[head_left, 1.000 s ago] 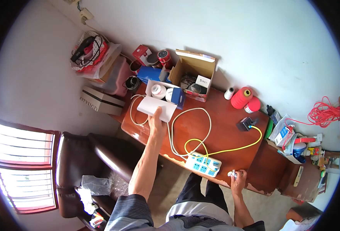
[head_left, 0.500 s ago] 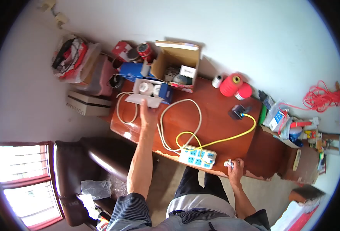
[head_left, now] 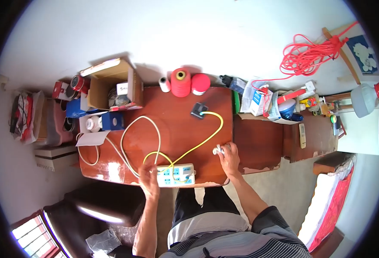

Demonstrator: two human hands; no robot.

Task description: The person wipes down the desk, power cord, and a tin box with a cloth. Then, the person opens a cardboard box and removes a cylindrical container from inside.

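Observation:
My left hand (head_left: 148, 180) is at the left end of a white power strip (head_left: 165, 179) with blue sockets, by the table's front edge. Its fingers are smeared by motion, so their grip is unclear. My right hand (head_left: 229, 160) is closed around a small white object (head_left: 217, 150) above the tabletop; its kind is too small to make out. A yellow cable (head_left: 206, 145) runs from the strip to a black device (head_left: 199, 110). Beside my left hand, a white cable (head_left: 159, 139) loops across the table.
An opened cardboard box (head_left: 99, 92), a small blue-and-white box (head_left: 112, 121) and red thread cones (head_left: 181, 84) line the back. At the right sit a carton of tools (head_left: 279, 116) and a pale remote (head_left: 302, 136). A dark sofa (head_left: 99, 202) stands front left.
My left hand has come away from the small white box flap, right and towards me, to the power strip. My right hand, still holding the white object, has moved further over the table. The view has turned right.

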